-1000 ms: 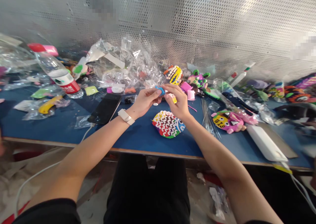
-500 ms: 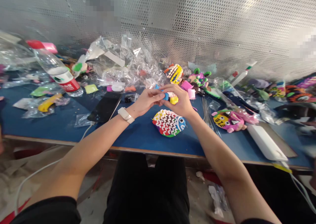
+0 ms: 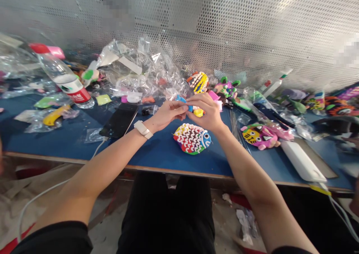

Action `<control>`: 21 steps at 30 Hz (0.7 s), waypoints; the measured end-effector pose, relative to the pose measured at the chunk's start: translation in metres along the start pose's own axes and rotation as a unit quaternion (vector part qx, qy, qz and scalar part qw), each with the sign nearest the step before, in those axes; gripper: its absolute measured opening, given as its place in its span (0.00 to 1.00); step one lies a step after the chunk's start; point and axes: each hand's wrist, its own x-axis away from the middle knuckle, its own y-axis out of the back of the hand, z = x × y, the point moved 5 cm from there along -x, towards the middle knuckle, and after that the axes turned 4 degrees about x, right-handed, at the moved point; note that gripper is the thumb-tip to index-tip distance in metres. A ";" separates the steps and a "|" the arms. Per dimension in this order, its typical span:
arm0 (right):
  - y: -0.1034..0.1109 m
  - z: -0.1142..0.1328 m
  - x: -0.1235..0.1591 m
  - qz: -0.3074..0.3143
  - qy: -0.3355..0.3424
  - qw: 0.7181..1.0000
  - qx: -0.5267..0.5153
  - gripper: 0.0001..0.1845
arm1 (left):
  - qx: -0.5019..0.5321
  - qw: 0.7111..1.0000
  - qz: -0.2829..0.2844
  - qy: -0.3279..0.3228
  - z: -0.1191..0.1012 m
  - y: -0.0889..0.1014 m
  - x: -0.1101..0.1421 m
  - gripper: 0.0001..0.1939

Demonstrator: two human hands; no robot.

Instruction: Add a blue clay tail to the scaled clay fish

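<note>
Above the table, my left hand (image 3: 171,114) and my right hand (image 3: 206,111) meet with their fingertips together. Pinched between them is a small lump of blue modelling clay (image 3: 190,108), mostly covered by my fingers. Just below them a clay fish (image 3: 192,139) lies flat, with a blue head, a round eye and wavy white scales over several colours. A yellow lump (image 3: 199,112) shows behind my right hand. More blue material (image 3: 181,98) is visible just beyond my fingertips.
Clear plastic wrappers (image 3: 151,73) pile up along the perforated metal wall. A phone (image 3: 120,121) and a bottle (image 3: 71,84) stand to the left. To the right are clay figures (image 3: 259,135) and a white power bank (image 3: 303,160). The table's front edge (image 3: 179,172) runs close to my legs.
My right fingers have come down and closed further over the blue clay, so less of it shows. The clay fish stays in place.
</note>
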 end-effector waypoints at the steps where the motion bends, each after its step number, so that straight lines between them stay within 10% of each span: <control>1: 0.000 0.000 0.000 0.004 -0.004 1.000 -0.003 0.13 | -0.008 1.000 0.002 0.001 0.000 0.000 0.000 0.23; 10: -0.010 -0.020 0.008 -0.012 -0.207 0.959 -0.191 0.13 | -0.177 0.973 -0.047 -0.139 -0.021 0.002 0.001 0.25; 21: -0.009 -0.029 0.010 -0.008 -0.215 0.955 -0.202 0.17 | -0.074 0.994 -0.031 -0.072 -0.011 0.001 -0.001 0.25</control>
